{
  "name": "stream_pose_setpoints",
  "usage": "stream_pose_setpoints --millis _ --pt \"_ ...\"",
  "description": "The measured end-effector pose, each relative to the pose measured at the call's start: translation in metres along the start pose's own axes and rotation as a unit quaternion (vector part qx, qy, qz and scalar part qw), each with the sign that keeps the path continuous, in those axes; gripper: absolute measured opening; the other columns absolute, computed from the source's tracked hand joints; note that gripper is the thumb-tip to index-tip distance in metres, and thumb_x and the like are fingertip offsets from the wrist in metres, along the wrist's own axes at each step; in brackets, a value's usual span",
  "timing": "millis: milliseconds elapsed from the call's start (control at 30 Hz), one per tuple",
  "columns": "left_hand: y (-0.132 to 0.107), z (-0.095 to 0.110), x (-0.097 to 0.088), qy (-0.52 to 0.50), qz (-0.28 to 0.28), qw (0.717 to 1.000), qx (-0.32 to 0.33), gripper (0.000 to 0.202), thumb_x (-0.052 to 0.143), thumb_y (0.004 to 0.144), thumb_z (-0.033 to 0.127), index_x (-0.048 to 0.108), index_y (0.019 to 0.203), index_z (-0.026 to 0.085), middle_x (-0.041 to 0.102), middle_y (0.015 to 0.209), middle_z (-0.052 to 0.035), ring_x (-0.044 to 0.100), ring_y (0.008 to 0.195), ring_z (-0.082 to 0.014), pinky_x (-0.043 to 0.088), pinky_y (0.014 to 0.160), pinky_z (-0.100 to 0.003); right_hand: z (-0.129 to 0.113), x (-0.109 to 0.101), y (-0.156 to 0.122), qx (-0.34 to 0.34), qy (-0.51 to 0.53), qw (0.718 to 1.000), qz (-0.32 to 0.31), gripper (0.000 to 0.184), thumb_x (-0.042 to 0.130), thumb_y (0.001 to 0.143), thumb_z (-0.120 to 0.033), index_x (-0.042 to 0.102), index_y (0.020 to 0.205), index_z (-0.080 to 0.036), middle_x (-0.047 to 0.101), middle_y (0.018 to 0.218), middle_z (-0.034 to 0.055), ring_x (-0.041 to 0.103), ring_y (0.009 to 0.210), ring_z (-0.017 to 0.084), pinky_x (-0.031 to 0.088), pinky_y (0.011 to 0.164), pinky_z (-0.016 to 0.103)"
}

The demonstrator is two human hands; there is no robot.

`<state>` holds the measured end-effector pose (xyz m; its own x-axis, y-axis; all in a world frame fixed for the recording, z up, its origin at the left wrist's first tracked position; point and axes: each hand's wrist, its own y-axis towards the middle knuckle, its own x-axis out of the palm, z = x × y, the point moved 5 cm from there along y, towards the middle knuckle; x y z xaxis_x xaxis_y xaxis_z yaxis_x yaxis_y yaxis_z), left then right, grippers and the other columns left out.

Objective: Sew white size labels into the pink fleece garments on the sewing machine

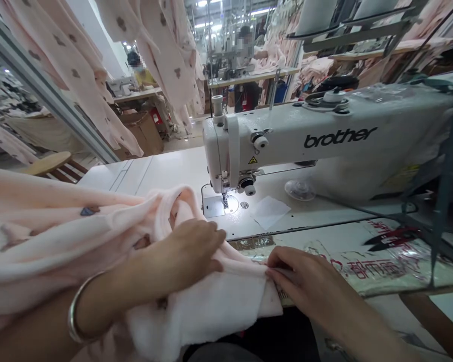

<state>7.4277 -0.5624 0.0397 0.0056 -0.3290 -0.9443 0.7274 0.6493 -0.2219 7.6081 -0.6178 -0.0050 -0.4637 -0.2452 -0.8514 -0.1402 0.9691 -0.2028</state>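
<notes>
A pale pink fleece garment (109, 226) with small dark motifs spreads over the left of the sewing table and hangs off its front edge. My left hand (194, 249) lies across it with the fingers closed on a folded edge of the fabric. At the right end of that edge, my right hand (298, 276) pinches the cloth between thumb and fingers. Both hands are in front of the sewing machine (256, 146), whose lit needle and presser foot (225, 200) stand behind the fabric. The cloth is apart from the needle.
A small white cloth scrap (271, 211) and a clear round bobbin-like item (299, 190) lie right of the needle. Red-handled snips (394, 238) rest at the table's right. Pink garments (154, 50) hang behind. Other people work at machines farther back.
</notes>
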Motion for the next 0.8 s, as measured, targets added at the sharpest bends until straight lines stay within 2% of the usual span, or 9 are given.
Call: stream_pose_setpoints --millis 67,167,300,400,500,567,700,800 --pt "0.003 0.023 0.006 -0.018 0.047 0.998 0.044 0.026 0.059 0.084 0.029 0.056 0.104 0.013 0.056 0.100 -0.0079 0.051 0.093 -0.0230 0.041 0.082 -0.035 -0.002 -0.004 0.003 -0.045 -0.002 0.999 0.018 0.011 0.050 0.084 -0.012 0.050 0.077 -0.021 0.054 0.084 -0.0016 0.053 0.082 0.016 0.038 0.069 0.030" --pt "0.015 0.039 0.022 -0.050 0.062 0.995 0.064 0.022 0.058 0.084 0.027 0.054 0.099 0.011 0.052 0.102 -0.0098 0.048 0.096 -0.0229 0.042 0.085 -0.036 -0.005 -0.009 0.008 -0.097 0.026 0.995 0.004 0.011 0.051 0.081 -0.010 0.050 0.076 -0.019 0.053 0.084 -0.0016 0.050 0.081 0.014 0.037 0.068 0.027" --pt "0.022 0.034 0.027 -0.106 0.058 0.991 0.065 0.012 0.055 0.084 0.023 0.051 0.091 0.014 0.053 0.098 -0.0080 0.049 0.094 -0.0209 0.042 0.084 -0.033 -0.008 -0.024 0.017 -0.097 0.078 0.990 -0.065 0.007 0.053 0.080 -0.017 0.052 0.074 -0.020 0.056 0.076 -0.0043 0.051 0.071 0.012 0.035 0.059 0.024" --pt "0.018 0.024 0.022 -0.214 0.023 0.975 0.051 0.017 0.054 0.087 0.030 0.051 0.098 0.017 0.059 0.095 -0.0025 0.055 0.087 -0.0160 0.042 0.080 -0.028 -0.015 -0.035 0.023 -0.113 0.137 0.973 -0.145 0.006 0.054 0.079 -0.020 0.053 0.073 -0.020 0.057 0.071 -0.0049 0.054 0.065 0.011 0.037 0.054 0.022" --pt "0.015 0.019 0.020 -0.284 -0.014 0.958 0.030 0.028 0.056 0.086 0.036 0.054 0.108 0.020 0.062 0.104 -0.0012 0.057 0.094 -0.0161 0.041 0.083 -0.026 -0.020 -0.041 0.028 -0.107 0.199 0.953 -0.199 0.005 0.056 0.076 -0.018 0.053 0.072 -0.018 0.057 0.070 -0.0034 0.059 0.062 0.013 0.042 0.051 0.021" --pt "0.015 0.019 0.020 -0.298 -0.034 0.953 0.032 0.030 0.054 0.087 0.038 0.058 0.110 0.018 0.062 0.104 -0.0026 0.056 0.094 -0.0173 0.040 0.082 -0.026 -0.021 -0.043 0.031 -0.107 0.216 0.949 -0.205 0.004 0.056 0.074 -0.017 0.053 0.071 -0.017 0.057 0.071 -0.0026 0.060 0.061 0.014 0.044 0.050 0.021" --pt "0.019 0.021 0.022 -0.313 -0.048 0.948 0.024 0.029 0.050 0.089 0.039 0.063 0.095 0.015 0.058 0.081 0.0002 0.051 0.073 -0.0131 0.036 0.065 -0.023 -0.020 -0.042 0.031 -0.117 0.219 0.947 -0.205 0.002 0.056 0.072 -0.016 0.054 0.072 -0.017 0.058 0.073 -0.0023 0.061 0.061 0.014 0.046 0.050 0.020" --pt "0.022 0.020 0.024 -0.354 -0.051 0.934 0.020 0.024 0.052 0.087 0.036 0.063 0.091 0.015 0.057 0.078 0.0023 0.048 0.071 -0.0105 0.034 0.063 -0.021 -0.017 -0.041 0.031 -0.119 0.225 0.945 -0.205 0.002 0.055 0.071 -0.016 0.055 0.073 -0.017 0.059 0.076 -0.0014 0.059 0.062 0.013 0.050 0.051 0.021"
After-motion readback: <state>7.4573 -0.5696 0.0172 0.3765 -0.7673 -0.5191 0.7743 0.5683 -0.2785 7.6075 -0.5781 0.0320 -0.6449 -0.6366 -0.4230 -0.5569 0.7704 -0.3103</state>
